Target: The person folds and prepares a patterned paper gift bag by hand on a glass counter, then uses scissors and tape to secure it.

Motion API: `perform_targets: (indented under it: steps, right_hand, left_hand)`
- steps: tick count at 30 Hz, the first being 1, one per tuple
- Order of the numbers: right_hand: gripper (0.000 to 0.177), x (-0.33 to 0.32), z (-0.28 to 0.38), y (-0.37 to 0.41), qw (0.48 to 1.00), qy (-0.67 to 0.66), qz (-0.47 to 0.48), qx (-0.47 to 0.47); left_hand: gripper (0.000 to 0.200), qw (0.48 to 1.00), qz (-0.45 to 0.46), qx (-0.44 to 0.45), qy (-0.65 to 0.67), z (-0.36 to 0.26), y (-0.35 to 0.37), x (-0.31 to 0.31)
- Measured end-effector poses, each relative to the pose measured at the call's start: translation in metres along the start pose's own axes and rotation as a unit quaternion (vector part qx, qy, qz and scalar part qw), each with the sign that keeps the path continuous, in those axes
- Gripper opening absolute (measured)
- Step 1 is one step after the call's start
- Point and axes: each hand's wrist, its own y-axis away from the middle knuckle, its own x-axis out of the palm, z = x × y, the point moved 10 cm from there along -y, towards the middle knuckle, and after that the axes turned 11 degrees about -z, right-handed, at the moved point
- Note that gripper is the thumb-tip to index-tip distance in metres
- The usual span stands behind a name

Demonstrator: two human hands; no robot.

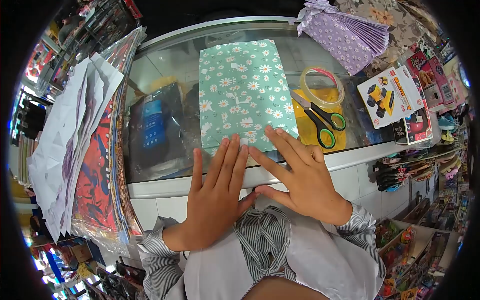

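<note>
A green sheet of daisy-patterned wrapping paper lies flat on the glass counter, with its near edge towards me. The fingertips of my left hand rest at the near edge, fingers stretched out. My right hand lies by the near right corner, fingers spread and index fingertip on the paper. Neither hand grips anything. Right of the paper are black scissors with green-lined handles, blades pointing away and slightly left. A roll of clear tape lies just beyond them, over a yellow packet.
Purple floral pleated paper lies at the far right, near boxed toys. Crumpled white paper sheets sit on stacked plastic-wrapped goods at left. The counter's metal front edge runs beneath my wrists. Dark packets show through the glass.
</note>
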Motion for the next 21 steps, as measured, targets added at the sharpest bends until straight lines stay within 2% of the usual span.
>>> perform_targets:
  steps: [11,18,21]
  right_hand:
    - [0.05,-0.018,-0.021,0.005,0.993,-0.109,-0.028,0.04]
    - [0.051,-0.024,-0.031,0.015,0.989,-0.125,-0.04,0.068]
    - [0.048,-0.044,-0.042,0.017,0.96,-0.229,-0.103,0.121]
  left_hand:
    - [0.091,0.999,0.007,0.033,-0.034,-0.003,0.001,0.001]
    - [0.091,0.999,0.035,0.017,0.038,-0.003,0.002,0.003]
    - [0.091,0.998,0.024,0.016,0.057,-0.003,0.0,-0.001]
